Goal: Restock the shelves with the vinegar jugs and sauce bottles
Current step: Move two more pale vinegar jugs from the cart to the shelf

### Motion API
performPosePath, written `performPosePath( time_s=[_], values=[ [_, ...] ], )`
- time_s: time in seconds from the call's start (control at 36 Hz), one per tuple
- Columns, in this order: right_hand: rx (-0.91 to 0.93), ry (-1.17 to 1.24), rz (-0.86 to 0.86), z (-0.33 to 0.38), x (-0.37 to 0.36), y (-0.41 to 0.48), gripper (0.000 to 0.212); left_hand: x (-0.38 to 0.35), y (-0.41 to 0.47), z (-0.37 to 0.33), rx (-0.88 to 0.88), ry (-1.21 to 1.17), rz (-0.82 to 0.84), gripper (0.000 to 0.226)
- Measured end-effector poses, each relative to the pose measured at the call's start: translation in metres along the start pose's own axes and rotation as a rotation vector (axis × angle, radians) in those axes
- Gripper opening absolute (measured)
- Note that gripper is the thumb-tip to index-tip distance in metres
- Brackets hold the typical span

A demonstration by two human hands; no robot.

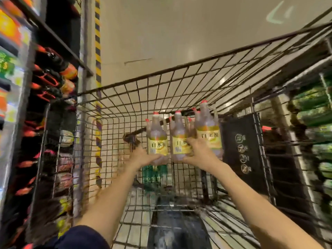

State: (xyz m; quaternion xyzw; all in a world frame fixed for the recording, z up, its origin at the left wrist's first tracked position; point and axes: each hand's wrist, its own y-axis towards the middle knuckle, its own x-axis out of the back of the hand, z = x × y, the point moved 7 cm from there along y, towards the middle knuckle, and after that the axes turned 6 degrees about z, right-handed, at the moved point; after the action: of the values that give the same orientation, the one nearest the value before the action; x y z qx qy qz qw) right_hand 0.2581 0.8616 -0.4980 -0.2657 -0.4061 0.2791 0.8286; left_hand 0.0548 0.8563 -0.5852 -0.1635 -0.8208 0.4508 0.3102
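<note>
In a store aisle beside stocked shelves (53,72), both hands, left hand (143,157) and right hand (199,151), grasp vinegar jugs (179,141) at the wire cart's (161,83) far end, likely lifting them out for shelving.

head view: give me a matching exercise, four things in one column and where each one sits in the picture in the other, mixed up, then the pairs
Things
1. vinegar jugs
2. wire cart
3. dark red-capped bottles
4. black sign with round icons

Places
A. on the shelves at the left
B. at the cart's far end, right of the jugs
C. held up between the left hand and right hand
D. around both forearms, open at the top

Pairs: 1-C, 2-D, 3-A, 4-B
</note>
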Motion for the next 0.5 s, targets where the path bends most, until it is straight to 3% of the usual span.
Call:
performPosePath(
  time_s=[0.11, 0.33, 0.42, 0.5],
  values=[
    [-0.021, 0.044, -0.013, -0.011, -0.01, 0.019, 0.05, -0.014, 0.026, 0.005, -0.013, -0.074, 0.01, 0.046],
    [-0.104, 0.132, -0.013, -0.023, -0.023, 0.041, 0.049, -0.034, 0.046, 0.012, 0.034, -0.221, 0.034, 0.051],
    [-0.138, 0.162, -0.022, -0.029, -0.03, 0.046, 0.053, -0.036, 0.053, 0.016, 0.065, -0.254, -0.014, 0.065],
    [-0.158, 0.149, -0.045, -0.033, -0.034, 0.05, 0.053, -0.034, 0.06, 0.026, 0.114, -0.256, -0.044, 0.094]
  ],
)
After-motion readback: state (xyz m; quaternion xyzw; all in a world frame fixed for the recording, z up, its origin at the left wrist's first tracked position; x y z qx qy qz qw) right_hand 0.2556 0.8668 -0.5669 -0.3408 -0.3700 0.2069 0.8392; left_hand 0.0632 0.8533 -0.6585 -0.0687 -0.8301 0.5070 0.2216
